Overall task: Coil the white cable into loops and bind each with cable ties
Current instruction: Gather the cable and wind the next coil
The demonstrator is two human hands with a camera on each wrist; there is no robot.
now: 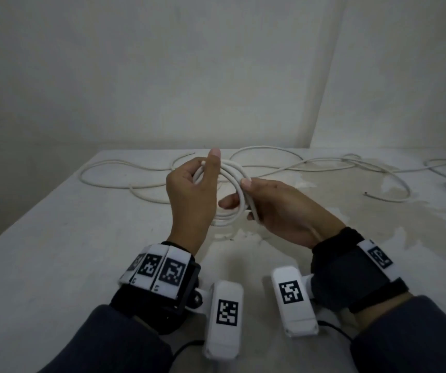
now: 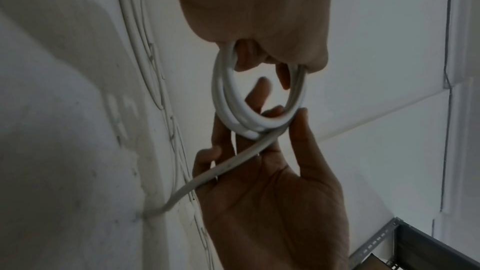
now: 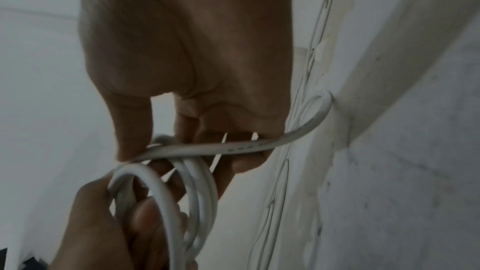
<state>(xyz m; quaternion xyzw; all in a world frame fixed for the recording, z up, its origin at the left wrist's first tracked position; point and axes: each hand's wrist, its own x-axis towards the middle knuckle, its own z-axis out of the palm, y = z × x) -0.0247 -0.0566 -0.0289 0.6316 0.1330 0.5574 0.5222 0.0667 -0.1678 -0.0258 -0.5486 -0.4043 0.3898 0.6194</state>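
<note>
the head camera looks forward and down over the pale table [image 1: 55, 251], while both close wrist cameras share the coiled round white cable [image 2: 233, 114].

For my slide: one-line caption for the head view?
Both hands, left hand and right hand, hold a white cable coil above the table.

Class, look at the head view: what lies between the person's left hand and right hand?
The coiled loops of white round cable span the gap, gripped by the left hand and the right hand. Below is bare white table. Seen in the head view.
</note>
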